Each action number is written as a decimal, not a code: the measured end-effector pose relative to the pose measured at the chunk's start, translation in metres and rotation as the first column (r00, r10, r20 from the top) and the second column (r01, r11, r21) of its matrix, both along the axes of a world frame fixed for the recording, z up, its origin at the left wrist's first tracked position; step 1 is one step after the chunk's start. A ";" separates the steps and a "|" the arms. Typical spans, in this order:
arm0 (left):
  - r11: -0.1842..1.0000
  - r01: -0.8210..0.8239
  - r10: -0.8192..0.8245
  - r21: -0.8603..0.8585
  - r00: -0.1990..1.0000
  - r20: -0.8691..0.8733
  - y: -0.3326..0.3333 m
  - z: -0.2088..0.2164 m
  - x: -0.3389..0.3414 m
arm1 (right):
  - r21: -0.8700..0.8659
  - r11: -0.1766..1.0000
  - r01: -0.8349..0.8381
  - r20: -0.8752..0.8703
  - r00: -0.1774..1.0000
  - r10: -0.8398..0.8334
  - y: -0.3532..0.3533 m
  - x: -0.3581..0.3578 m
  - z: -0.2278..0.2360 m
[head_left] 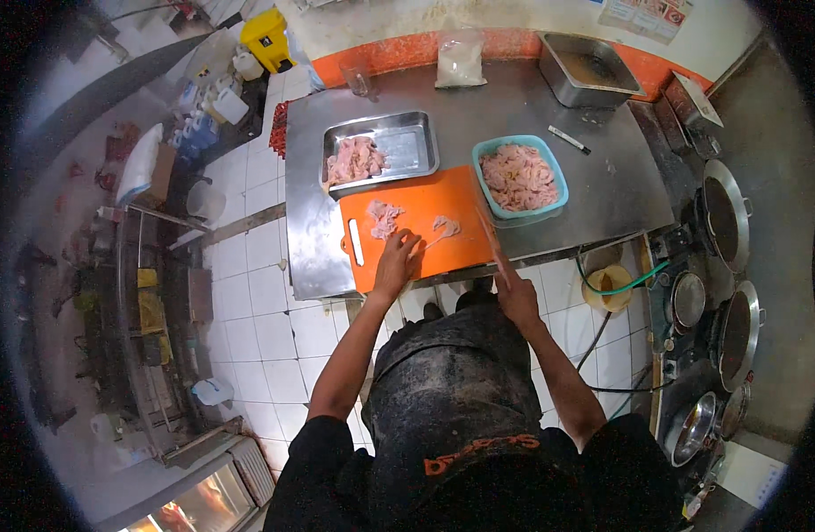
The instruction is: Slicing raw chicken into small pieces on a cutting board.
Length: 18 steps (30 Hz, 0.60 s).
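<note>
An orange cutting board lies at the near edge of the steel table. My left hand is over its left half, fingers bent and closed at the end of a thin strip of raw meat. Just beyond those fingers rests a small pile of raw meat. My right hand grips a knife, whose blade points away from me along the board's right edge. The knife's handle is mostly hidden in the fist. The blade looks blurred.
Behind the board, a steel tray holds pale meat. A light blue tub of meat stands right. Farther back are a bag of white powder, a glass, a deep steel pan and a marker. Woks line the right.
</note>
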<state>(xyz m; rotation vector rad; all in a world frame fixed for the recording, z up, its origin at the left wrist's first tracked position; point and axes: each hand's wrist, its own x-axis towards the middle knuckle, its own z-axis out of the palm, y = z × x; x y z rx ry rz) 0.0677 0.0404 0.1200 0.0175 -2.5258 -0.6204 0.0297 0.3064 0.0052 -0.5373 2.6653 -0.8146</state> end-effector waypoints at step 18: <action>0.725 0.687 -0.424 -0.044 0.496 0.757 -0.026 -0.160 -0.099 | -0.143 0.988 -0.054 -0.031 0.998 0.050 0.020 -0.013 0.029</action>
